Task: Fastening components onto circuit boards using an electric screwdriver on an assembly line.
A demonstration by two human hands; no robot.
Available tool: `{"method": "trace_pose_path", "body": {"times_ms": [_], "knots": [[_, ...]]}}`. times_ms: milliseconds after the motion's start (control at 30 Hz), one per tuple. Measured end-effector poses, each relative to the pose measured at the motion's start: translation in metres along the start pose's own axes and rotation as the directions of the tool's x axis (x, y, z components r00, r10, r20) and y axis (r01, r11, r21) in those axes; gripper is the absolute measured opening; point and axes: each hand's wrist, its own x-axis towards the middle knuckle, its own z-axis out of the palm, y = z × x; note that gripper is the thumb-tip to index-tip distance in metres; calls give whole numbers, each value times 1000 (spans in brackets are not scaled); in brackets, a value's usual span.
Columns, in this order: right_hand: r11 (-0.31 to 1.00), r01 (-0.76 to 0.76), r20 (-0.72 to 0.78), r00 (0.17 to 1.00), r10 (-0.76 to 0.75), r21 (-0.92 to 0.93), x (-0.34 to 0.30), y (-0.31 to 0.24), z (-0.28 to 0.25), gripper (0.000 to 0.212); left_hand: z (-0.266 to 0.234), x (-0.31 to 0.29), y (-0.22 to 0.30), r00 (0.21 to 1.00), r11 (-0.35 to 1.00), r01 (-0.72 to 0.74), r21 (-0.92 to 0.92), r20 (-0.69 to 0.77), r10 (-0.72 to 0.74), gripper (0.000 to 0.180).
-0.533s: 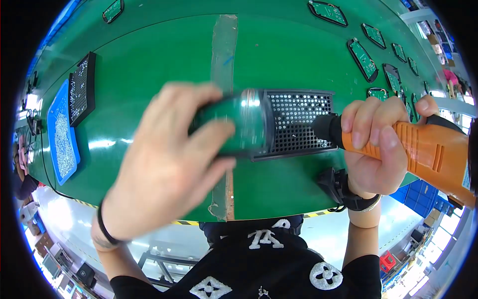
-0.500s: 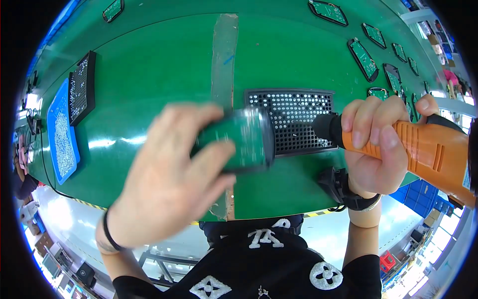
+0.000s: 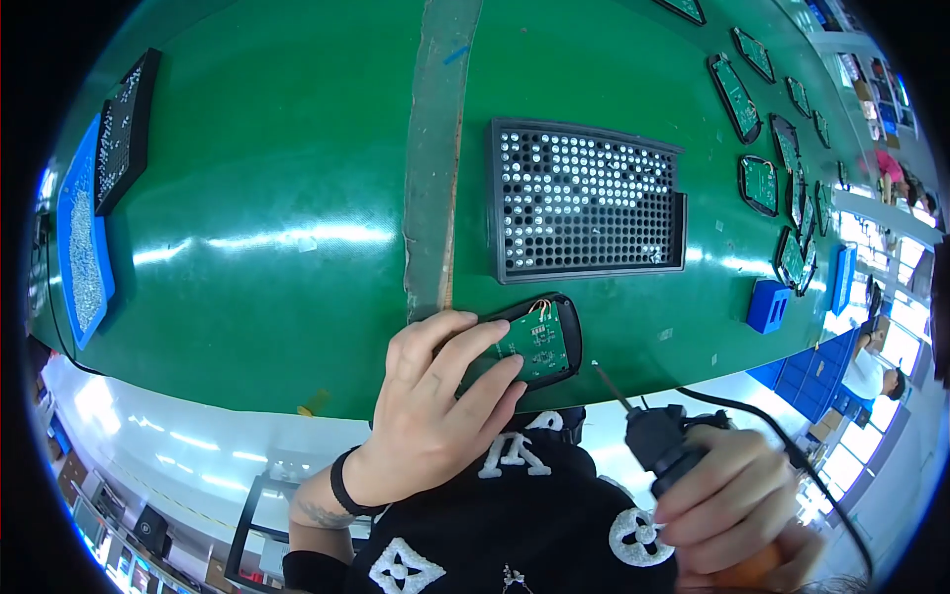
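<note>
A green circuit board in a black casing [image 3: 544, 342] lies at the near edge of the table, a few orange wires at its far end. My left hand [image 3: 435, 396] holds it from the left, with fingers curled over the board. In my right hand [image 3: 732, 505], closed round its body, is an orange electric screwdriver [image 3: 658, 436] with a black nose. Its thin bit points up and left, with a small bright speck, possibly a screw, at the tip, just right of the casing and apart from it. Behind the casing stands a black perforated screw tray [image 3: 591, 272], partly filled with silvery screws.
Several more cased circuit boards [image 3: 760, 184] lie along the right side, near a blue block with slots [image 3: 768, 306]. At far left are a blue bin of small pale parts [image 3: 81, 262] and another black tray [image 3: 129, 134]. A black cable [image 3: 792, 445] curves past my right hand.
My left hand has brought the cased board nearer and set it at the table edge. My right hand has drawn the screwdriver away from the screw tray, toward me.
</note>
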Motion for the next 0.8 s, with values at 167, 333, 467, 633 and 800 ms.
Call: {"method": "trace_pose_path", "body": {"times_ms": [167, 333, 467, 633, 800], "knots": [[986, -120, -122, 987, 107, -111, -6, -3, 16, 49, 3, 3, 0, 999, 999, -32, -41, -35, 31, 30], [987, -146, -132, 982, 136, -67, -8, -2, 16, 46, -3, 2, -1, 998, 996, -63, -69, -10, 63, 35], [985, -158, -151, 978, 145, -72, -10, -8, 16, 42, -2, 2, -2, 997, 995, -76, -60, 6, 77, 34], [982, -180, -114, 978, 173, -54, -8, -8, 14, 39, -1, 1, -3, 997, 996, -81, -41, 6, 81, 34], [993, -114, -121, 987, 108, -41, -8, 1, 17, 39, -2, 1, -2, 996, 996, -86, -39, -2, 86, 34]]}}
